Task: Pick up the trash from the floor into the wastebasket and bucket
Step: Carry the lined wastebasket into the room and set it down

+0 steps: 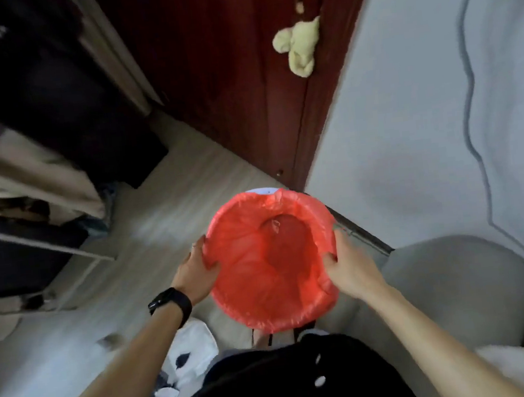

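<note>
Squarely between left hand [197,269] and right hand [347,267] — wastebasket [250,316], each grip clasping its rim

1. A dark red wooden door [225,73] stands at the far side, beside a pale wall [389,104].
2. A crumpled yellow cloth [299,45] hangs on the door.
3. A thin grey cord [471,111] runs in waves down the wall.
4. A grey cushioned sofa [458,291] sits against the wall at right.
5. A metal-framed rack [33,248] stands at left on the light wood-look floor [158,209], its contents blurred.
</note>
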Action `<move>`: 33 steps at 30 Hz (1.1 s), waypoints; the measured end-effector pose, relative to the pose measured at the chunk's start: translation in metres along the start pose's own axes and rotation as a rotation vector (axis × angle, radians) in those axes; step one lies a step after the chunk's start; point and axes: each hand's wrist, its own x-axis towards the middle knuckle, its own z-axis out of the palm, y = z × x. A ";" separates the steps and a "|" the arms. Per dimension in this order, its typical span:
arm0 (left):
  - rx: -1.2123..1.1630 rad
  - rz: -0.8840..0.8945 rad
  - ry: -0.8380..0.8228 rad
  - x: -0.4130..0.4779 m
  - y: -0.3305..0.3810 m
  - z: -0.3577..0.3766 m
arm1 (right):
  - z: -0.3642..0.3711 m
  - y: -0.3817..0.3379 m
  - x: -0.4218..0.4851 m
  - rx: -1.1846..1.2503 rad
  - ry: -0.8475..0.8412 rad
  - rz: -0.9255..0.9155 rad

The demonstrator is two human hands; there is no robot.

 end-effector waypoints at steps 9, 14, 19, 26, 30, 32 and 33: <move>-0.504 -0.474 0.414 -0.128 -0.091 -0.015 | 0.005 -0.111 -0.001 0.025 -0.132 -0.396; -0.763 -0.685 0.680 -0.219 -0.140 0.010 | 0.061 -0.161 -0.039 -0.109 -0.327 -0.581; -0.995 -0.838 0.870 -0.293 -0.201 0.041 | 0.132 -0.211 -0.101 -0.245 -0.362 -0.791; -1.254 -1.101 1.157 -0.407 -0.256 0.095 | 0.226 -0.242 -0.220 -0.369 -0.503 -1.145; -1.303 -1.195 1.216 -0.466 -0.303 0.122 | 0.289 -0.253 -0.294 -0.438 -0.575 -1.227; -1.392 -1.193 1.196 -0.500 -0.331 0.138 | 0.320 -0.257 -0.336 -0.459 -0.584 -1.228; -1.458 -1.171 1.187 -0.514 -0.344 0.145 | 0.331 -0.258 -0.353 -0.476 -0.587 -1.234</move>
